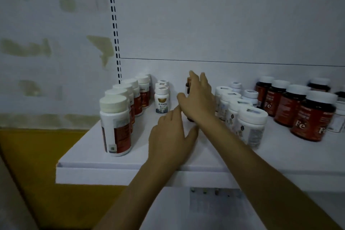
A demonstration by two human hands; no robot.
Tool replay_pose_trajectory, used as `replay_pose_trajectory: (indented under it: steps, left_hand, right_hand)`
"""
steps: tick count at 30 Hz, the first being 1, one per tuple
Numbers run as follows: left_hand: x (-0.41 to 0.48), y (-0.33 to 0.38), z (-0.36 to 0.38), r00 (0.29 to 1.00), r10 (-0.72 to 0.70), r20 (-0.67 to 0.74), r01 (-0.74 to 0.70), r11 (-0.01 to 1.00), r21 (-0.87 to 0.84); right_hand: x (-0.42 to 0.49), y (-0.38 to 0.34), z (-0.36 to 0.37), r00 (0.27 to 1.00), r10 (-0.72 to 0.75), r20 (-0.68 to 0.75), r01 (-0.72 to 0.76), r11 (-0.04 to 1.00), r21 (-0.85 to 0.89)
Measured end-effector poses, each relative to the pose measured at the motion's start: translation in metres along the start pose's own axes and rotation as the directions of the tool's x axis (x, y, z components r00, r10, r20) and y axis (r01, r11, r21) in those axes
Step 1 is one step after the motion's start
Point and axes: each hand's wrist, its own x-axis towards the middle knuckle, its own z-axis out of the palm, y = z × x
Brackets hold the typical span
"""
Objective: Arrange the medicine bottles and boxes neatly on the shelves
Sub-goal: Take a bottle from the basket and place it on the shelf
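Note:
A white shelf (97, 155) carries rows of medicine bottles. My right hand (198, 101) lies over a row of small dark bottles (188, 85) in the middle, fingers spread and thumb out to the left; most of that row is hidden under it. Just in front and to the left, my left hand (170, 136) rests on the shelf with fingers apart, its index finger pointing at the right hand's thumb and holding nothing. Tall white bottles with red labels (115, 127) line the left end. Small white bottles (162, 103) stand beside them.
Right of my hands stand white wide-capped bottles (251, 127) and dark red bottles marked Fe (310, 117). A slotted upright (115, 30) runs up the back panel. The shelf's front edge is near me, with a yellow floor (46, 164) below left.

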Motion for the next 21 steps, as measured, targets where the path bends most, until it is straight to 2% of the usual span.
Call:
replay_pose_trajectory:
  steps: [1, 4, 7, 9, 12, 14, 16, 18, 21]
  left_hand:
    - [0.001, -0.002, 0.001, 1.0, -0.024, 0.009, 0.025, 0.998, -0.052]
    - [0.004, -0.005, 0.001, 0.987, -0.028, 0.158, 0.046, 0.992, -0.115]
    - [0.003, -0.009, -0.009, 0.964, 0.033, 0.265, -0.039, 0.999, 0.019]
    - [0.003, -0.018, -0.016, 0.955, 0.049, 0.291, -0.063, 0.997, 0.041]
    - [0.004, -0.034, -0.019, 0.943, 0.022, 0.332, 0.007, 0.996, -0.088]
    - [0.003, -0.039, -0.02, 0.945, 0.051, 0.324, 0.019, 0.978, -0.209]
    - [0.001, -0.038, -0.022, 0.952, 0.069, 0.298, 0.022, 0.956, -0.292]
    - [0.001, -0.038, -0.023, 0.958, 0.055, 0.283, 0.046, 0.94, -0.338]
    - [0.001, -0.039, -0.027, 0.963, 0.093, 0.252, 0.017, 0.915, -0.404]
  right_hand:
    - [0.001, 0.003, 0.009, 0.999, 0.035, -0.014, -0.035, 0.999, 0.003]
    - [0.0, 0.013, 0.023, 0.992, 0.066, -0.108, -0.072, 0.996, -0.048]
    - [-0.004, 0.016, 0.023, 0.978, 0.038, -0.205, -0.055, 0.995, -0.079]
    - [-0.009, 0.017, 0.016, 0.971, 0.02, -0.24, -0.034, 0.998, -0.055]
    - [-0.029, 0.014, 0.007, 0.957, 0.051, -0.286, 0.005, 0.982, 0.19]
    - [-0.048, 0.011, 0.004, 0.957, 0.122, -0.262, 0.005, 0.9, 0.436]
    - [-0.067, 0.005, 0.001, 0.971, 0.162, -0.178, -0.018, 0.787, 0.616]
    - [-0.078, 0.002, -0.002, 0.976, 0.16, -0.146, -0.018, 0.731, 0.682]
    - [-0.079, 0.002, -0.004, 0.966, 0.193, -0.17, -0.007, 0.679, 0.734]
